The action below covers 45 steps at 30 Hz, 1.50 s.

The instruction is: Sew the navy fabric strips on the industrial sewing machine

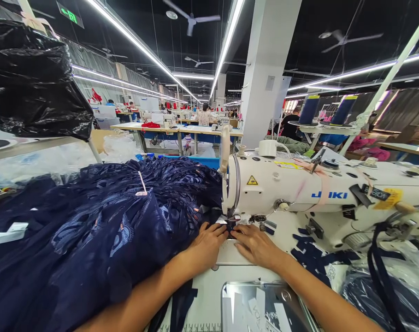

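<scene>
A white sewing machine [271, 180] stands before me, and a small bit of navy fabric [231, 229] lies under its needle area. My left hand [209, 242] grips the fabric's left side, fingers bent and close together near the presser foot. From the right, my right hand [256, 244] holds the same piece with its fingertips, the thumb set lower on the machine bed. The fingers partly hide the fabric between them. A large heap of navy garments [133, 230] with light blue patterns lies against my left forearm.
A metal tray [226, 299] with white labels sits at the front edge. Navy strips [308, 256] and a plastic-wrapped bundle [375, 290] lie right. A black plastic bag [36, 87] hangs upper left. Navy thread cones [309, 110] stand behind the machine. A seated person [205, 115] is farther back.
</scene>
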Tool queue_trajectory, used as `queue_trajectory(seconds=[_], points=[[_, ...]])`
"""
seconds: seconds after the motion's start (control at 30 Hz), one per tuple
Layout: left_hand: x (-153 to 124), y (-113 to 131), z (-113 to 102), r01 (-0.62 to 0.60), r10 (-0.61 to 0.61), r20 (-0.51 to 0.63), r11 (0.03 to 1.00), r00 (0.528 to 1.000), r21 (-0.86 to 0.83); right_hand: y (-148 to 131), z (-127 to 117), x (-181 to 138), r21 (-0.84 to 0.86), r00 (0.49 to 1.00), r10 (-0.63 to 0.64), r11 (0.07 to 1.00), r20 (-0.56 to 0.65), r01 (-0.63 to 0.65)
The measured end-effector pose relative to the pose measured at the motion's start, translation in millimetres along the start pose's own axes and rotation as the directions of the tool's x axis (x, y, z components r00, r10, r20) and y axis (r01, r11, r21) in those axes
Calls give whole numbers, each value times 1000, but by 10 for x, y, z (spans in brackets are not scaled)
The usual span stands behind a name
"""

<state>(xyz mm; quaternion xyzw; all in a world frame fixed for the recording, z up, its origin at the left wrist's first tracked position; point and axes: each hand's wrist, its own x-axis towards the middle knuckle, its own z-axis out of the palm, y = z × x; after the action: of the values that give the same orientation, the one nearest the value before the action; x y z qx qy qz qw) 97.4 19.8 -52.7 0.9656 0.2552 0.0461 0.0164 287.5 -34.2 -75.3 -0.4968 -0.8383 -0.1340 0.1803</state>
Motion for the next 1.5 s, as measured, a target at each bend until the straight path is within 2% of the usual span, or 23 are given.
queue_trajectory(seconds=[0.2, 0.3, 0.4, 0.53, 0.6, 0.67, 0.73, 0.83, 0.9, 1.03, 1.2, 1.37, 1.5], points=[[89, -32, 9, 50, -56, -99, 997, 994, -62, 126, 104, 22, 167, 979, 201, 965, 30, -203], [121, -34, 49, 45, -52, -155, 998, 987, -48, 179, 218, 97, 127, 940, 341, 931, 30, -342], [125, -17, 115, 54, -39, -254, 997, 966, 49, 201, 286, 152, 59, 928, 372, 926, 30, -373], [109, 27, 170, 132, -31, -319, 946, 947, 298, 196, 214, 122, 6, 943, 332, 943, -5, -332], [109, 45, 154, 158, -41, -298, 911, 954, 380, 196, 142, 84, -71, 974, 226, 971, -34, -228], [120, 47, 111, 161, -70, -231, 899, 970, 406, 207, 95, 58, -173, 993, 98, 979, -62, -107], [143, 22, 60, 145, -95, -147, 912, 985, 383, 228, 90, 56, -222, 995, 47, 973, -86, -65], [184, -56, 15, 111, -108, -27, 950, 994, 292, 257, 123, 86, -172, 996, 48, 983, -79, -61], [201, -104, 13, 105, -108, 0, 966, 994, 236, 256, 123, 104, -129, 998, 43, 990, -54, -50], [201, -116, 25, 86, -78, -43, 972, 996, 221, 205, 53, 107, -145, 998, 61, 987, -30, -65], [223, -95, 17, 106, -100, -35, 967, 994, 231, 174, 42, 88, -166, 996, 67, 985, 66, -56], [256, -133, 27, 82, -75, -42, 973, 996, 214, 130, 88, 88, -150, 981, 182, 974, 75, -169], [258, -128, 9, 80, -71, -46, 972, 996, 223, 58, 91, 98, -173, 974, 221, 962, 46, -210]])
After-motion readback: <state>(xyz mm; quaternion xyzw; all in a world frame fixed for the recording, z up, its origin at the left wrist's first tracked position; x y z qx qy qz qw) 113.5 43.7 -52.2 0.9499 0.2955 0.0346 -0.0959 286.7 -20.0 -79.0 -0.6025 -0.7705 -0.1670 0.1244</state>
